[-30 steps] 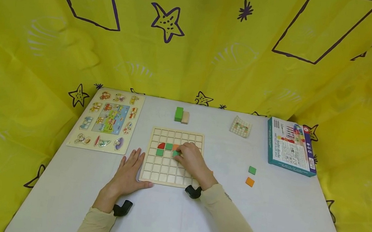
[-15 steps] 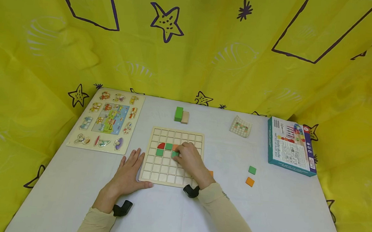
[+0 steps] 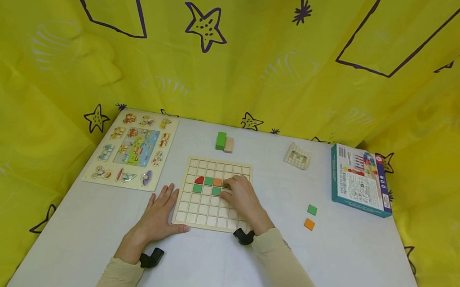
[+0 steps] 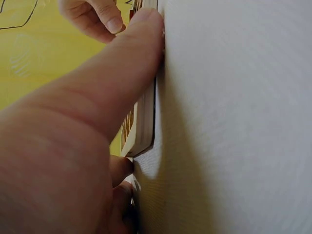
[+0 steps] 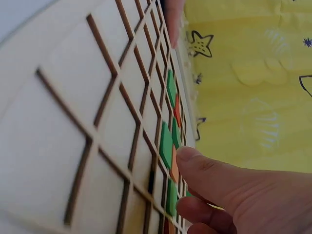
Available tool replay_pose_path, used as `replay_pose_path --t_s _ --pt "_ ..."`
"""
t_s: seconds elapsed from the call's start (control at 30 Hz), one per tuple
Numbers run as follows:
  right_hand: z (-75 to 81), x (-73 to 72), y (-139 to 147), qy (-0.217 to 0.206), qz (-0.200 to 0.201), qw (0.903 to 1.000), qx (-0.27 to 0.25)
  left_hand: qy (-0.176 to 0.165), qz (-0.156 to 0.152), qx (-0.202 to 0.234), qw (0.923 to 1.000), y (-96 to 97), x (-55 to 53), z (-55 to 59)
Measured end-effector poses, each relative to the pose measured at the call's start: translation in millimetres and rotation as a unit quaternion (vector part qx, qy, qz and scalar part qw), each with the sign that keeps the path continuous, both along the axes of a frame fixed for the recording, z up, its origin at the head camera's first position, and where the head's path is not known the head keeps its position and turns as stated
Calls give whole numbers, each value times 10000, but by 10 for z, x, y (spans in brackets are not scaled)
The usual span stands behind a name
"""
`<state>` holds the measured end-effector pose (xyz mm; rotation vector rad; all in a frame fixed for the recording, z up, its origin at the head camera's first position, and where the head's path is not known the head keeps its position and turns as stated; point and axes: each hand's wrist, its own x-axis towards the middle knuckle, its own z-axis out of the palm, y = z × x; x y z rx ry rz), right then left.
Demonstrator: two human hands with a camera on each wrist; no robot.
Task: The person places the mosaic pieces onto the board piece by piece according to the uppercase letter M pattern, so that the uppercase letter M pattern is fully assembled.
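Note:
A wooden grid board [image 3: 192, 210] carries several coloured tiles: a red quarter-round tile [image 3: 199, 180], an orange square tile [image 3: 218, 182] and green square tiles [image 3: 216, 191]. My right hand [image 3: 243, 201] is over the board's right half with fingers bent. In the right wrist view its thumb and index finger are apart, with the index fingertip right by a green tile [image 5: 171, 197]; the hand covers tiles in the head view. My left hand [image 3: 159, 212] lies spread at the board's near left corner, its thumb [image 4: 131, 53] along the front edge.
Loose green [image 3: 311, 210] and orange [image 3: 309, 224] tiles lie to the right. Behind the board are a green block [image 3: 221, 141], a plain wooden block [image 3: 229, 145] and a pattern card [image 3: 298, 156]. A picture puzzle [image 3: 90, 171] lies left; a toy box [image 3: 361, 181] is far right.
My right hand has shifted slightly right, uncovering the orange tile and the green tile in front of it. An orange tile seen beside the right wrist is hidden again. My left hand stays still.

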<state>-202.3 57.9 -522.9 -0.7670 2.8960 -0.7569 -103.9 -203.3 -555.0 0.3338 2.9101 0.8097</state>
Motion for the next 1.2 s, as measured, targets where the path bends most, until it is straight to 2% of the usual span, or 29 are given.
replay_pose_path --t_s 0.43,0.63,0.9,1.2 --pt "144 -56 708 -293 -709 9969 -199 -14 -4 15 10000 15 -7 2" --pt "161 -57 1120 -147 -975 9946 -326 4 24 5 10000 14 4 8" --pt "192 18 1607 -388 -1499 9873 -344 26 13 -40 10000 9 3 -7" --pt "178 120 1978 -640 -1826 9810 -162 6 11 -64 10000 9 -2 -23"
